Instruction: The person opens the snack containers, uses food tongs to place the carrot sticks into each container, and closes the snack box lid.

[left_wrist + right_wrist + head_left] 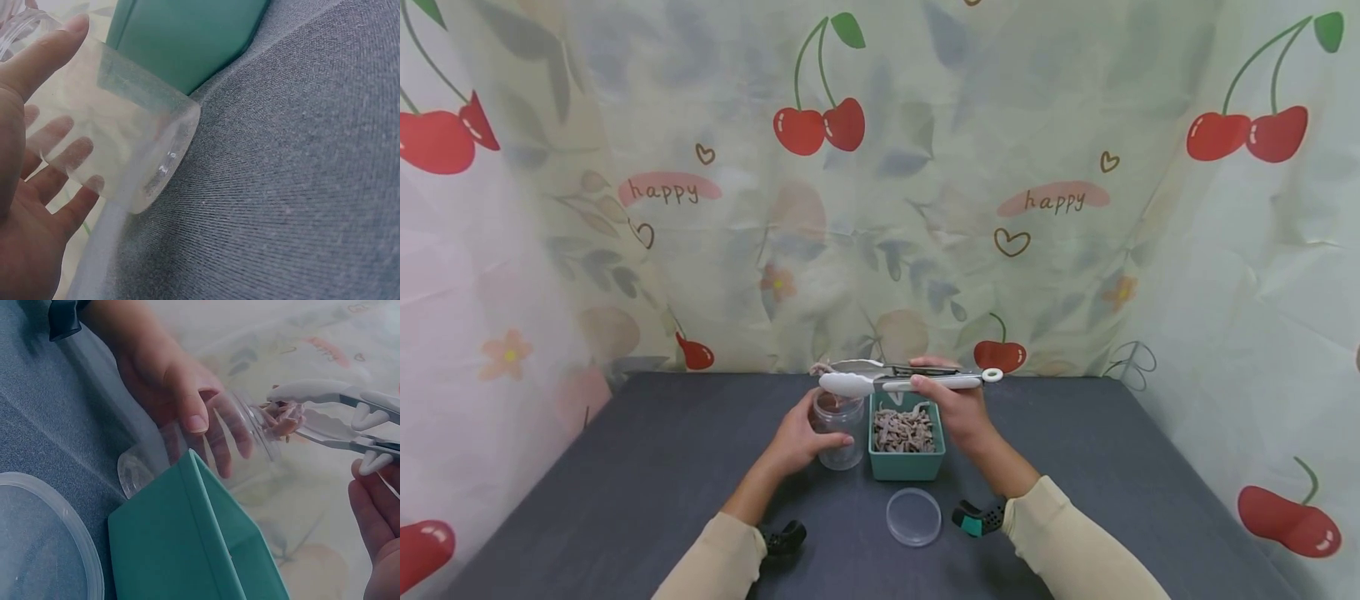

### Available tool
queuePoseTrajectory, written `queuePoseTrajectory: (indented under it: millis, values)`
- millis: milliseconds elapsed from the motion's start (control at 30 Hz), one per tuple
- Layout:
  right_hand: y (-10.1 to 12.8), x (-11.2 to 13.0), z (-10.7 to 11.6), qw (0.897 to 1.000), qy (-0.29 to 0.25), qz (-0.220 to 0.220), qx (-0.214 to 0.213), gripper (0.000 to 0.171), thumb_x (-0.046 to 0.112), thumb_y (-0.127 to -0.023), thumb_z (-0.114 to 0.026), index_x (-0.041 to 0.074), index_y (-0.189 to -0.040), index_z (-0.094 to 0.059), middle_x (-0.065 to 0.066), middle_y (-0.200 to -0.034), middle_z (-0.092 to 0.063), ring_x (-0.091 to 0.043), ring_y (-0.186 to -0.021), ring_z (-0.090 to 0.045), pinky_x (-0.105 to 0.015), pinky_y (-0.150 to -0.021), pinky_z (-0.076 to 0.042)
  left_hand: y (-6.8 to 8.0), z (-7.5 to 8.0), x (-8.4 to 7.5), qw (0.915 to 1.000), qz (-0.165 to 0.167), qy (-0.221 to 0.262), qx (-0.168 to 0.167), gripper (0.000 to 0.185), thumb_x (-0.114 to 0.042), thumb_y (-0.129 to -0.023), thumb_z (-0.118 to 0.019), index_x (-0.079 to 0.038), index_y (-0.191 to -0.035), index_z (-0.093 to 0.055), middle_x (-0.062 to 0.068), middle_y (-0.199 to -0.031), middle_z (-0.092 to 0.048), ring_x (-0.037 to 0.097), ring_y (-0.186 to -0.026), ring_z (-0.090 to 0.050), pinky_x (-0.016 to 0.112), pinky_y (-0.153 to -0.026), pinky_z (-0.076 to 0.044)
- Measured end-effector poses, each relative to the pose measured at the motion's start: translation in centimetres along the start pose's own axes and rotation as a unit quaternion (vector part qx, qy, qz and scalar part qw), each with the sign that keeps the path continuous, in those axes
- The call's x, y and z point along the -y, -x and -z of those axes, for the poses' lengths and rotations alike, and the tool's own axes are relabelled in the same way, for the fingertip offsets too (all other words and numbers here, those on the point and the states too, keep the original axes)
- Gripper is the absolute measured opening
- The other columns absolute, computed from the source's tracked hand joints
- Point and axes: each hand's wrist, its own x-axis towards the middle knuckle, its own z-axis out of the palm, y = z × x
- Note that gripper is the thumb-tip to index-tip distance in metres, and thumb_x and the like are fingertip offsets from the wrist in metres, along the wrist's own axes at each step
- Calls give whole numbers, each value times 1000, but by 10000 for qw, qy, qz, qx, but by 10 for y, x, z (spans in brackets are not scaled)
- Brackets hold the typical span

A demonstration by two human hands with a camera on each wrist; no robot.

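Note:
My left hand [797,440] holds a clear, empty-looking jar [841,457] upright on the dark table, thumb on one side and fingers around the other, as the left wrist view also shows. My right hand [964,410] grips white-and-grey tongs [847,384] that lie level across the jar's mouth. Between the tongs' tips is a small clump of pale brownish strips [282,420], right at the jar's rim in the right wrist view. Just right of the jar, under the tongs, stands a teal box [906,468] holding many greyish-brown dried strips [904,432].
A round clear lid [913,517] lies on the table [700,467] in front of the teal box. Dark bands [784,540] sit at both wrists. A curtain [880,208] printed with cherries hangs behind the table and along both sides.

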Motion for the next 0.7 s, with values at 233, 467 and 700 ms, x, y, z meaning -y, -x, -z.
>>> queuePoseTrajectory:
  millis: [233, 467, 700]
  values:
    - [1, -1, 1, 9999, -23, 49, 103, 28, -6, -85, -68, -15, -110, -63, -15, -107, -66, -8, -79, -62, -24, -70, -50, 4, 2, -9, 10000, 25, -21, 28, 84, -9, -73, -86, 3, -142, -40, 19, -126, -57, 35, -113, -56, 53, -91, -45]
    - [3, -4, 1, 9997, -49, 15, 232, 29, -6, -86, -68, -16, -112, -61, -27, -114, -60, -8, -82, -62, -25, -71, -51, -7, -1, 18, 9999, 95, -88, 31, 88, -20, -71, -89, -6, -143, -40, 14, -126, -57, 29, -113, -56, 48, -92, -46]
    - [7, -9, 1, 9992, -219, -193, 289, 31, -1, -86, -69, -14, -113, -62, -23, -101, -66, -11, -74, -62, -26, -67, -50, -10, -1, 20, 9997, 40, -255, 17, 90, -25, -70, -90, -6, -143, -41, 14, -127, -57, 29, -112, -57, 49, -91, -46]
